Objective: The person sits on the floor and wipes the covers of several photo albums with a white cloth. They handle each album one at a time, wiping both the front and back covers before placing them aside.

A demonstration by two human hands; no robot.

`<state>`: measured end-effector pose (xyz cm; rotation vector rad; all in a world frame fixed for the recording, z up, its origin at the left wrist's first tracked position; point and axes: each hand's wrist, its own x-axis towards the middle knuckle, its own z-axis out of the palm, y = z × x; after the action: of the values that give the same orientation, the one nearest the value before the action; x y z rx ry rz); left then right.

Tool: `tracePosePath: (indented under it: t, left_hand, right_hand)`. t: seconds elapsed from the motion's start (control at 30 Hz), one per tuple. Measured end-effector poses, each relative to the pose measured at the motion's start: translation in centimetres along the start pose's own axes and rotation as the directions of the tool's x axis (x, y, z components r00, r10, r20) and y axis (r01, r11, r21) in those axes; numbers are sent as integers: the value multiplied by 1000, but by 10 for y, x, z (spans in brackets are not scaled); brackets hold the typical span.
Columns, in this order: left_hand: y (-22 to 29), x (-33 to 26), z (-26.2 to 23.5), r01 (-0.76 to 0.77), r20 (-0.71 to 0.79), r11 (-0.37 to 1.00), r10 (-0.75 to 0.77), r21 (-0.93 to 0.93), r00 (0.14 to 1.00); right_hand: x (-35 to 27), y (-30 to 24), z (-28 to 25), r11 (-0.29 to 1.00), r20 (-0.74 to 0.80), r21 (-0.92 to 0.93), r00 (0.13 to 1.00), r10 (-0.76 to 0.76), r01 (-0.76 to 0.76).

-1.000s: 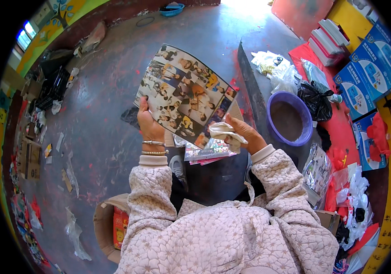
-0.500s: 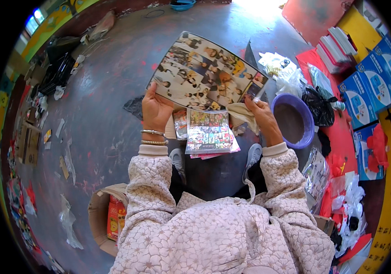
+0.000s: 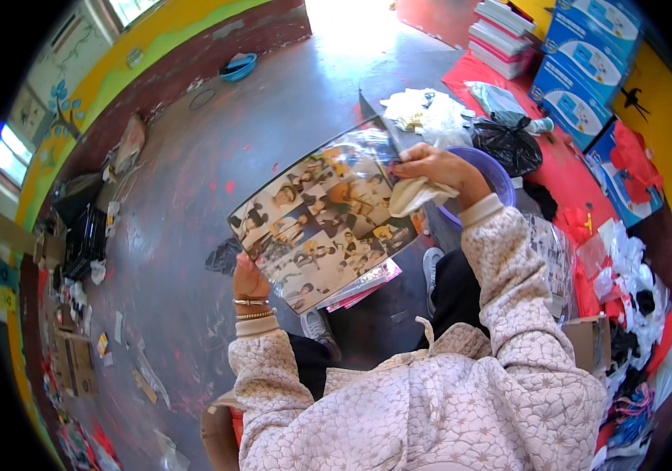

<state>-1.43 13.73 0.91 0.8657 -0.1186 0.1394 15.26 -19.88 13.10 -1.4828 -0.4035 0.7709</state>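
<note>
I hold up a large, flat, glossy sheet (image 3: 324,224) printed with many small photos of people, tilted so its right end is higher. My left hand (image 3: 249,276) grips its lower left edge, with bracelets at the wrist. My right hand (image 3: 442,169) is closed at the upper right corner, a pale cream cloth (image 3: 422,196) hanging from its fingers. Light glares off clear film near that corner. Below the sheet, pink-edged printed papers (image 3: 367,284) show partly between my shoes; the rest of them is hidden.
A purple basin (image 3: 500,177) stands behind my right hand. Beyond it are white plastic bags (image 3: 438,118) and a black bag (image 3: 506,145). Blue boxes (image 3: 583,67) are stacked at right. A cardboard box (image 3: 218,436) sits at lower left. Litter lies along the left wall.
The sheet has turned and come lower and nearer, now hiding most of the papers below. My left hand has dropped, while my right hand has risen with the cloth. The view has swung left.
</note>
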Motion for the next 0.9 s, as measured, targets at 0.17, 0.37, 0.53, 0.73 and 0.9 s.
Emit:
tracePosePath:
  t: [0.17,0.37,0.53,0.73,0.9]
  left_hand:
    - [1,4,23,53,154,974,-19,-220,988]
    - [-14,5,56,192,-145,981,-191,-7,971]
    - [-25,8,46,288,-280,951,-308,-111,909]
    - [-60,-4,14,444,-526,884,-450,-148,721]
    - [-134,-24,-42,616,-724,785,-387,67,572]
  right_hand:
    - [25,-7,-13,940,-6,-338,999,46,-45]
    - [42,-30,3,899,-127,-439,991,-53,-8]
    - [56,-7,-28,922,-494,-375,821,-286,95]
    - [58,51,-43,973,-675,7,719,-165,231]
    - [71,148,29,872,-393,284,878,-274,399]
